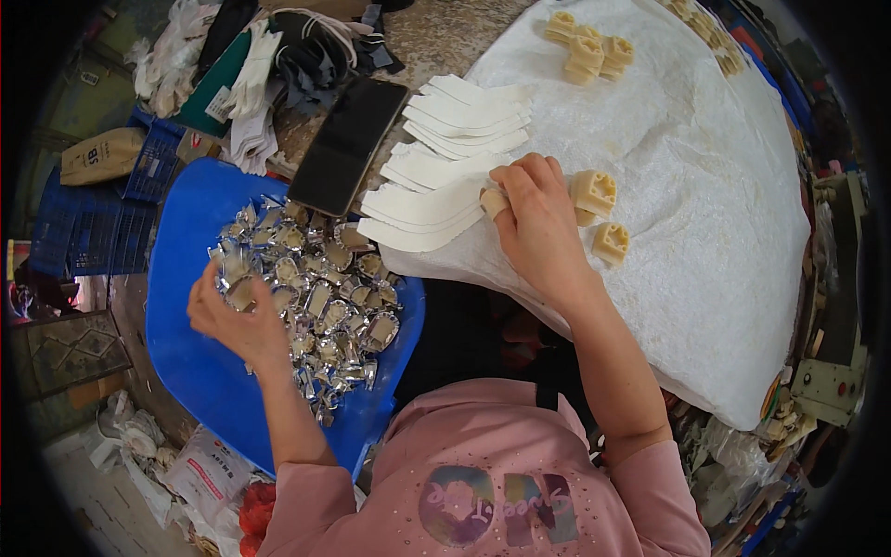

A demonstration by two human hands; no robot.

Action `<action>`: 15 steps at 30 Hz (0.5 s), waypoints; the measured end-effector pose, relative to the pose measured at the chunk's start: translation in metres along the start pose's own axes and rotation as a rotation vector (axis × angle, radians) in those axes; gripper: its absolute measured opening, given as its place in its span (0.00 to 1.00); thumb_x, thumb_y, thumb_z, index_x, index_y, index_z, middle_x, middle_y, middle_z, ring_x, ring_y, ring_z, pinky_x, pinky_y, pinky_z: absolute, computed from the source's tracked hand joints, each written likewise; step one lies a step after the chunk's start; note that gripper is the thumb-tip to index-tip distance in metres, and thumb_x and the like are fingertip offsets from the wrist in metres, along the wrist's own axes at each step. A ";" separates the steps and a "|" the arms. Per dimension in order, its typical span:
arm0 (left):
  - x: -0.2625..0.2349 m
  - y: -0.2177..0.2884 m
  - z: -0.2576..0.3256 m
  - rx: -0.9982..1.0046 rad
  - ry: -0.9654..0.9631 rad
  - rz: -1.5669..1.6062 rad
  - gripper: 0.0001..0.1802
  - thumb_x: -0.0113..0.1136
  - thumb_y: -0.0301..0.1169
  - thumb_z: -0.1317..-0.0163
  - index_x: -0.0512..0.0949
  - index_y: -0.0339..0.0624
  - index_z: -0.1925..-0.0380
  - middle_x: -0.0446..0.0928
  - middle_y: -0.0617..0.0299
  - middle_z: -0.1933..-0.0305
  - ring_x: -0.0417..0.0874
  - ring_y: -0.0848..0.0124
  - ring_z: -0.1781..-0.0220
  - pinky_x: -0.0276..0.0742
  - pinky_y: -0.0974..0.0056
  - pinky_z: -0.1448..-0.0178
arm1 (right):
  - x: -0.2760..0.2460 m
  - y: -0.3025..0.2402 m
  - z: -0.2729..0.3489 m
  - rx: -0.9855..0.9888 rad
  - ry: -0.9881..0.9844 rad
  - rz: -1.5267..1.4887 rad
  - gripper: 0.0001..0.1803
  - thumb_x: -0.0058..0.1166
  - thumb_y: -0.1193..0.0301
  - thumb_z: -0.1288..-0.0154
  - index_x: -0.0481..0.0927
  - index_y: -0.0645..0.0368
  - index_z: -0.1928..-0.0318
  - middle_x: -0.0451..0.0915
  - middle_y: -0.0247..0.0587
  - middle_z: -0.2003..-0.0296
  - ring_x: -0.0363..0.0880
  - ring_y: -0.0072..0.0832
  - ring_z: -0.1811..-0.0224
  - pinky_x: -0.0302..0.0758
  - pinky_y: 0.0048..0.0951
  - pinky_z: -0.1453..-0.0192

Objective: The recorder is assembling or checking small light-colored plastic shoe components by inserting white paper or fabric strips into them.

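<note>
My left hand (237,320) is over a blue tray (176,306), its thumb and fingers curled around a shiny silver-and-cream part (238,278). Many similar small parts (320,302) lie heaped beneath it. At the right ends of the stacked white curved strips (422,209), my right hand (538,218) has its fingers drawn together on a strip's edge; the exact grip is partly hidden. A tan covering wraps its thumb. Just right of that hand, cream-coloured moulded pieces (594,193) stand on a white woven cover (701,232).
A black phone (348,144) lies between the tray and the strips. More cream pieces (589,48) sit at the far side of the cover. Gloves (255,70) and dark cloth are piled at the far left, near blue crates (97,218). Plastic bags (209,473) lie at the lower left.
</note>
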State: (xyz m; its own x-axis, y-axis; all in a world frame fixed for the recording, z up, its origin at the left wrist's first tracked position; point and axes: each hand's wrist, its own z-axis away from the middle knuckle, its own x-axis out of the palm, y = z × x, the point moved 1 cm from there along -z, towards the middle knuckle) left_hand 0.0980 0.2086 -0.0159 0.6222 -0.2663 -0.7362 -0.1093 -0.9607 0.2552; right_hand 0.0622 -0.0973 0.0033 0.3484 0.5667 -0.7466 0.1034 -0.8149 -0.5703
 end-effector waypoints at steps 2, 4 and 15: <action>-0.002 0.042 0.001 0.121 -0.077 0.280 0.21 0.60 0.24 0.49 0.73 0.40 0.52 0.71 0.55 0.51 0.67 0.58 0.45 0.59 0.56 0.39 | 0.008 0.004 -0.006 0.033 -0.027 0.093 0.11 0.50 0.84 0.53 0.75 0.69 0.65 0.72 0.51 0.63 0.67 0.45 0.57 0.68 0.39 0.51; 0.004 0.089 0.009 0.235 -0.248 0.566 0.21 0.59 0.21 0.52 0.74 0.40 0.55 0.73 0.55 0.54 0.71 0.57 0.48 0.64 0.56 0.42 | 0.010 0.007 -0.010 0.069 -0.062 0.096 0.10 0.50 0.83 0.53 0.74 0.69 0.66 0.72 0.51 0.63 0.67 0.46 0.57 0.68 0.40 0.51; 0.034 0.162 0.039 0.645 -0.441 0.781 0.21 0.61 0.18 0.57 0.74 0.30 0.58 0.74 0.48 0.51 0.73 0.53 0.46 0.69 0.54 0.43 | -0.002 -0.002 -0.015 0.108 -0.123 -0.084 0.07 0.50 0.79 0.51 0.73 0.65 0.69 0.72 0.50 0.65 0.68 0.45 0.58 0.67 0.42 0.54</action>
State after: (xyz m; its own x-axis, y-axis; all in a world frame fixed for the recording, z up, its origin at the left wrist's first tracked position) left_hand 0.0717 0.0411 -0.0241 -0.1115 -0.6989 -0.7065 -0.8156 -0.3418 0.4668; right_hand 0.0754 -0.0985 0.0107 0.2256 0.6482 -0.7273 0.0246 -0.7501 -0.6609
